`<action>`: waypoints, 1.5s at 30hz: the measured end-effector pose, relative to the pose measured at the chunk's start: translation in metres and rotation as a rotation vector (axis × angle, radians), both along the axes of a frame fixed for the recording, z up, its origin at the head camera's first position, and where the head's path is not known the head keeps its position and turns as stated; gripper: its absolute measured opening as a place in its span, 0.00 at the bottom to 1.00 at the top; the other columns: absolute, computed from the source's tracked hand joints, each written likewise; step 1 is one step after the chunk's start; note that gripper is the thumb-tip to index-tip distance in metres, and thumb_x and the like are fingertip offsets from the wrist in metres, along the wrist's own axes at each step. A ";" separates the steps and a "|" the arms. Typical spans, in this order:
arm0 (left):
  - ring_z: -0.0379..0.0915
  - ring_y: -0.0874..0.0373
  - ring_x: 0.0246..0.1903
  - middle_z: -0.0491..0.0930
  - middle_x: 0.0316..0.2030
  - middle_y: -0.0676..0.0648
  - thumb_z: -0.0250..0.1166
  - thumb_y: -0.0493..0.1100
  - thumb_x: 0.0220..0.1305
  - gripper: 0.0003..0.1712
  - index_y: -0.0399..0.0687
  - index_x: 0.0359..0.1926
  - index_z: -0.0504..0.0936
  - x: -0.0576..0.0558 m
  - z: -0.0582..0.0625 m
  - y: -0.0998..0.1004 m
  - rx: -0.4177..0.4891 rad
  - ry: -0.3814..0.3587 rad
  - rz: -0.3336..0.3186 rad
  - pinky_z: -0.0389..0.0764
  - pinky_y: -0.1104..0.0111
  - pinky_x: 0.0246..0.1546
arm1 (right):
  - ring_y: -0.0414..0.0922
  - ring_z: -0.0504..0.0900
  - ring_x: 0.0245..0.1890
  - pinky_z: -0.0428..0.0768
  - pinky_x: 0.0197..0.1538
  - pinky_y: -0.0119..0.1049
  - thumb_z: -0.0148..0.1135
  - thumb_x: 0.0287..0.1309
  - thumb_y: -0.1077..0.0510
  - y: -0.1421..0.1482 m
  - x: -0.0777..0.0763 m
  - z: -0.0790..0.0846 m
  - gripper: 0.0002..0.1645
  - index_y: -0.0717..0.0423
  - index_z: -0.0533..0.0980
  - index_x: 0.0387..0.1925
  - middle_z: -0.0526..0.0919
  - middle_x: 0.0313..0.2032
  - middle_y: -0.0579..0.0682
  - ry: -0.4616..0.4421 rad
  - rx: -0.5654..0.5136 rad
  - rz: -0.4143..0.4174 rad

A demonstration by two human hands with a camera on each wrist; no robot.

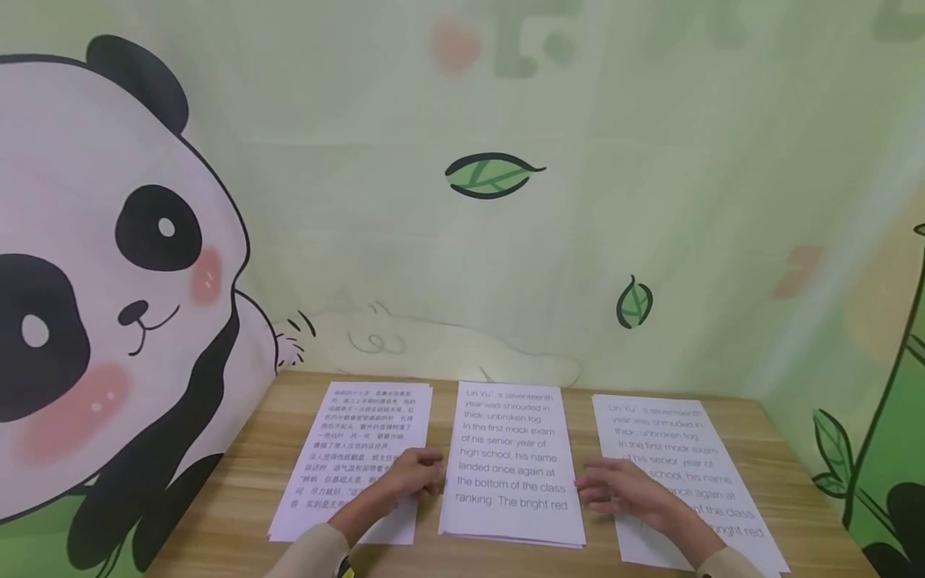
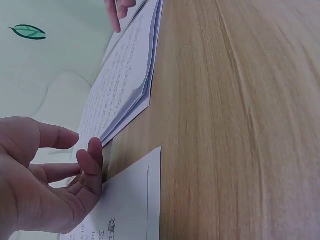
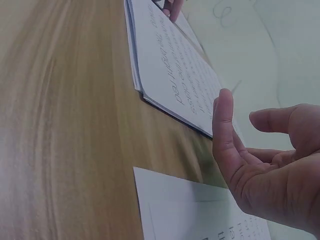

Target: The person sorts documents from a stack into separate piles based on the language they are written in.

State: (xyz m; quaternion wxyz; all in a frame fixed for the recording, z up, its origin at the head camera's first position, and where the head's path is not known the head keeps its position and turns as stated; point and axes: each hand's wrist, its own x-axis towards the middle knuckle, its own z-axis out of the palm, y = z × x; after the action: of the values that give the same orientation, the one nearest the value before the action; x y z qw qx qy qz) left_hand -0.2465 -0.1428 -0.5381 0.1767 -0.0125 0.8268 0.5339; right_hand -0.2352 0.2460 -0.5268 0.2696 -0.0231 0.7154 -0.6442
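Note:
A stack of printed English sheets (image 1: pixel 509 466) lies in the middle of the wooden table, its layered edges showing in both wrist views. My left hand (image 1: pixel 413 475) is at the stack's left side, over the right edge of a sheet with Chinese text (image 1: pixel 347 457). Its fingers bend loosely, with nothing between them in the left wrist view. On the other side, my right hand (image 1: pixel 621 490) hovers between the middle stack and the right-hand English sheets (image 1: pixel 658 433). In the right wrist view its fingers are relaxed and hold nothing. Whether either hand touches the stack's edge, I cannot tell.
The wooden table (image 1: pixel 238 482) ends at a pale green cloth backdrop (image 1: pixel 405 241) just behind the papers. A large panda (image 1: pixel 144 241) and leaves are printed on it. Narrow strips of wood separate the paper piles.

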 end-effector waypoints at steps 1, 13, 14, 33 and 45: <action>0.79 0.58 0.30 0.85 0.35 0.44 0.60 0.41 0.69 0.29 0.29 0.67 0.72 0.000 0.000 0.001 -0.004 0.006 -0.002 0.78 0.70 0.30 | 0.41 0.86 0.44 0.87 0.52 0.40 0.53 0.74 0.57 -0.002 0.000 -0.001 0.44 0.83 0.45 0.73 0.87 0.49 0.54 0.002 -0.005 0.005; 0.75 0.58 0.29 0.83 0.41 0.42 0.61 0.40 0.69 0.28 0.31 0.66 0.74 0.003 0.001 0.006 0.019 0.010 -0.049 0.74 0.71 0.28 | 0.40 0.86 0.43 0.87 0.51 0.39 0.53 0.74 0.57 -0.010 0.000 -0.008 0.43 0.80 0.47 0.74 0.87 0.47 0.51 -0.036 -0.031 0.041; 0.76 0.58 0.30 0.83 0.42 0.42 0.61 0.40 0.69 0.28 0.30 0.66 0.74 0.004 0.001 0.007 0.018 0.009 -0.050 0.74 0.71 0.29 | 0.40 0.86 0.43 0.87 0.51 0.39 0.53 0.74 0.57 -0.011 0.000 -0.008 0.42 0.80 0.47 0.74 0.87 0.47 0.52 -0.036 -0.030 0.042; 0.79 0.56 0.32 0.83 0.43 0.41 0.61 0.40 0.68 0.28 0.32 0.66 0.74 0.007 0.009 0.009 0.013 0.009 -0.037 0.78 0.69 0.32 | 0.41 0.86 0.42 0.88 0.49 0.40 0.53 0.74 0.56 -0.011 0.004 0.000 0.40 0.79 0.52 0.73 0.87 0.48 0.55 -0.002 0.011 0.052; 0.83 0.57 0.32 0.85 0.39 0.41 0.65 0.36 0.65 0.22 0.30 0.57 0.76 0.002 -0.008 0.020 0.177 0.001 0.044 0.87 0.65 0.37 | 0.44 0.86 0.43 0.87 0.49 0.40 0.60 0.71 0.51 -0.021 -0.002 -0.003 0.38 0.74 0.62 0.70 0.87 0.45 0.54 0.016 0.092 -0.092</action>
State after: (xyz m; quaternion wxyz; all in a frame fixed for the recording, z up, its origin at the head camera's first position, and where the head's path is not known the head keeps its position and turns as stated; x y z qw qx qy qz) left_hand -0.2444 -0.1232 -0.5462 0.1648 -0.0149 0.7759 0.6088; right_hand -0.2374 0.2252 -0.5298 0.2347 0.0171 0.7466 -0.6222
